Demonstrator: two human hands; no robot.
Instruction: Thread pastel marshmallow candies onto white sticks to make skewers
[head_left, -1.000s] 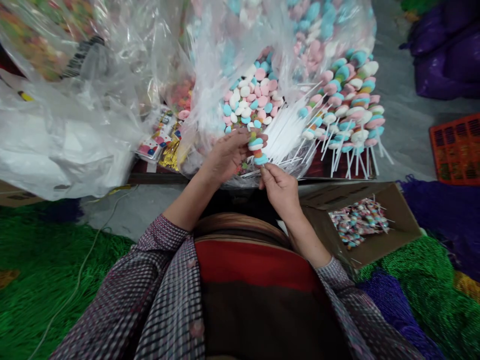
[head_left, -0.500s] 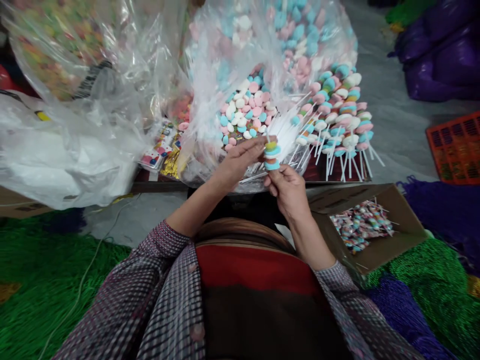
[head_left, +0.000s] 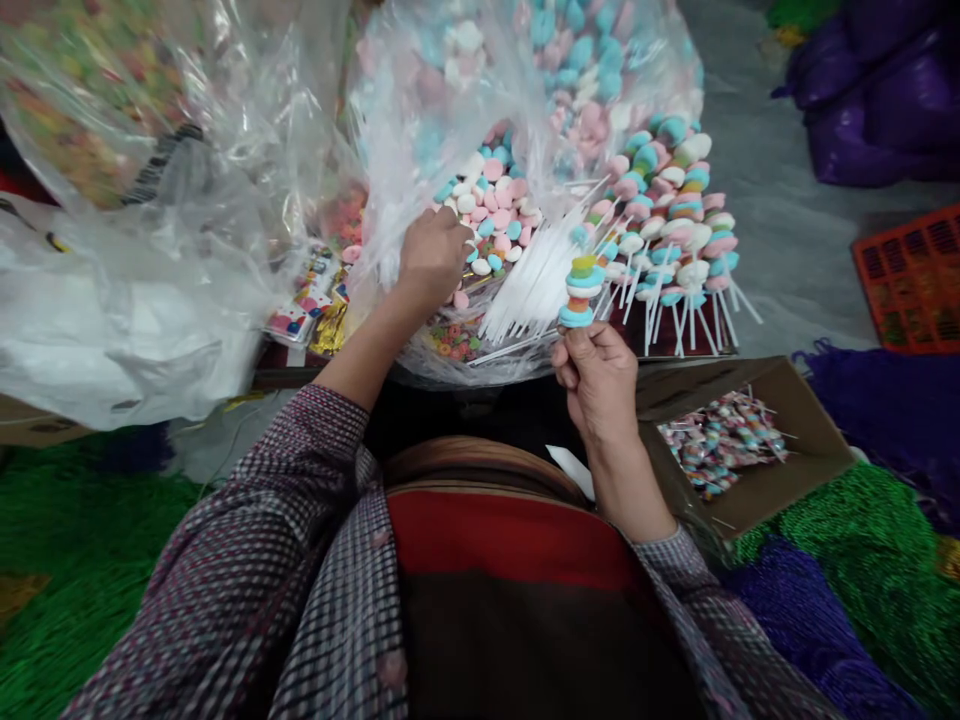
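Observation:
My right hand (head_left: 602, 375) pinches the lower end of a candy skewer (head_left: 581, 293) and holds it upright. Stacked on the skewer are light-blue, white, orange and yellow-green pieces. My left hand (head_left: 437, 255) is at the left side of a pile of pink, white and blue candies (head_left: 501, 205) inside an open clear bag. Its fingers curl down into the pile, and the fingertips are hidden. Between the hands lies a bundle of white sticks (head_left: 529, 285), with small ring-shaped candies (head_left: 456, 342) in front of it.
Finished candy skewers (head_left: 679, 215) are heaped at the table's right. Below them stands a cardboard box (head_left: 814, 440) of wrapped skewers. Large plastic bags (head_left: 172, 300) crowd the left. An orange crate (head_left: 911, 280) and green bead strands (head_left: 862, 570) lie on the floor.
My left hand has left the top of the skewer and moved left into the candy pile. My right hand has shifted slightly right with the skewer, whose top is now uncovered.

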